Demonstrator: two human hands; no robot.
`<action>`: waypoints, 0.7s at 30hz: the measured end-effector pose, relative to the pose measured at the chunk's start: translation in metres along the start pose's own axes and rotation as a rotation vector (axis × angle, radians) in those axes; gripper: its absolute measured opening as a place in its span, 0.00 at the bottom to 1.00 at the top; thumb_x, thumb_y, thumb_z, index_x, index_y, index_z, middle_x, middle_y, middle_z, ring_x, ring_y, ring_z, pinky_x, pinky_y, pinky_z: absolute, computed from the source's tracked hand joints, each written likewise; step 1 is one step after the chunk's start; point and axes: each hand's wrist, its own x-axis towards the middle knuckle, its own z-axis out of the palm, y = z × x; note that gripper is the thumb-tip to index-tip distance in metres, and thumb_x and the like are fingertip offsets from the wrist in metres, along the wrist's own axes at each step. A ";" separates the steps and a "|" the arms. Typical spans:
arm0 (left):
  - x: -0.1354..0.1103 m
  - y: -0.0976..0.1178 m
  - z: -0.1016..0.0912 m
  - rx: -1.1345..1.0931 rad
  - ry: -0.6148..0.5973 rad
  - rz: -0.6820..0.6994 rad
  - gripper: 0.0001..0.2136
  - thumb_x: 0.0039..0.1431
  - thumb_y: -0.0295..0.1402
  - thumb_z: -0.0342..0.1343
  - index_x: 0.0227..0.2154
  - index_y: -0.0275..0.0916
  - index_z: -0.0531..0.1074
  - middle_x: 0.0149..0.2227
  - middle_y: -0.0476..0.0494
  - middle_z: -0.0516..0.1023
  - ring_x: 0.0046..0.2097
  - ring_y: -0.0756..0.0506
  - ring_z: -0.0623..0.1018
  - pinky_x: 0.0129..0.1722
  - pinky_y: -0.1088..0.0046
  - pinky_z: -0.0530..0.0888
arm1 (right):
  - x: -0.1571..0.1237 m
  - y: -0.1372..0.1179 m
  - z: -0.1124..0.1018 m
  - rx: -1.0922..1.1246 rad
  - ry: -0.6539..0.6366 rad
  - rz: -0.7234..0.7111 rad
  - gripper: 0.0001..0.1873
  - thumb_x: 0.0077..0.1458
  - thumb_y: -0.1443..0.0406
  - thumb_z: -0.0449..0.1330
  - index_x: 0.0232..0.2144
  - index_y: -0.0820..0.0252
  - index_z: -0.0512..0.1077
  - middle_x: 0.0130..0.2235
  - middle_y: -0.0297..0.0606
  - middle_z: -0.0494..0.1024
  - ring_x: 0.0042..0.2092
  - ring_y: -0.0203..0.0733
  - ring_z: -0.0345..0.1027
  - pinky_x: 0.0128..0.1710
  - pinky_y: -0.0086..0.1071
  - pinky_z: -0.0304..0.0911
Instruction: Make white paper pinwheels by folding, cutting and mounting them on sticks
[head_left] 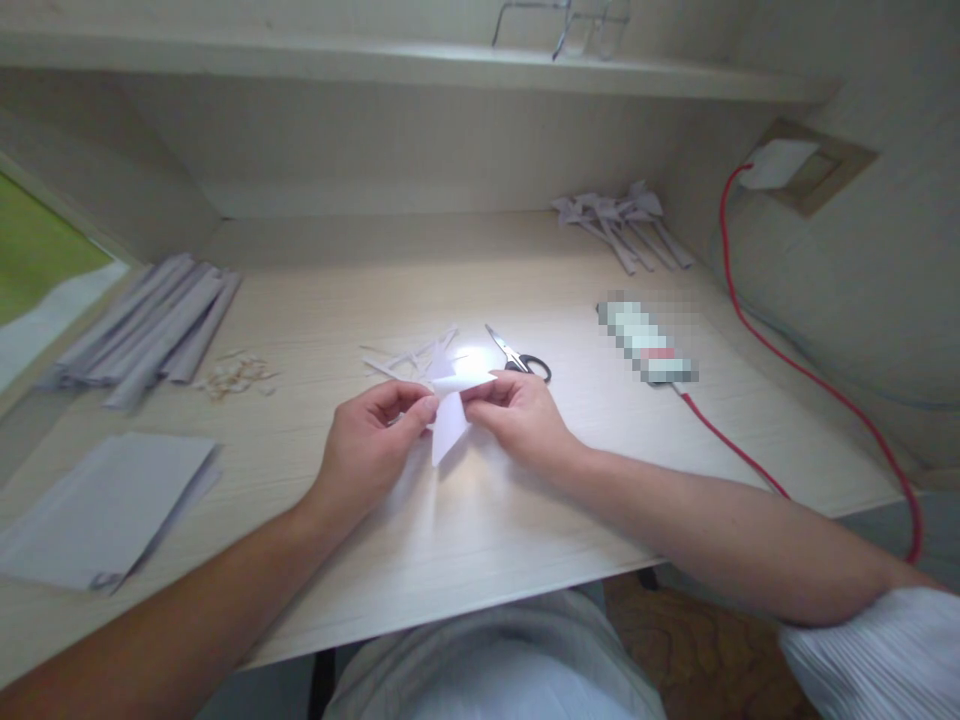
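Observation:
Between both hands is a white folded paper pinwheel (450, 428), its blades sticking up and down over the desk. My left hand (379, 430) pinches its left side between thumb and fingers. From the right, my right hand (521, 410) is closed on the opposite side of the paper. Just behind the hands lie thin paper strips (409, 357), partly covered by the pinwheel. A pair of scissors (517, 355) with black handles rests beyond my right hand, blades pointing away.
Rolled paper tubes (150, 325) lie at the left, beside a heap of rubber bands (236, 375). Nearer is a stack of paper sheets (120, 505). Finished-looking paper pinwheels on sticks (622, 225) sit back right. A phone (646, 342) trails a red cable (735, 455).

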 end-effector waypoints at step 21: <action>-0.004 -0.008 -0.007 0.217 -0.051 0.232 0.06 0.58 0.35 0.64 0.35 0.39 0.82 0.37 0.45 0.83 0.36 0.46 0.80 0.33 0.75 0.77 | 0.004 0.002 -0.006 0.022 -0.047 -0.020 0.10 0.42 0.64 0.73 0.30 0.61 0.81 0.31 0.36 0.84 0.34 0.40 0.77 0.39 0.35 0.72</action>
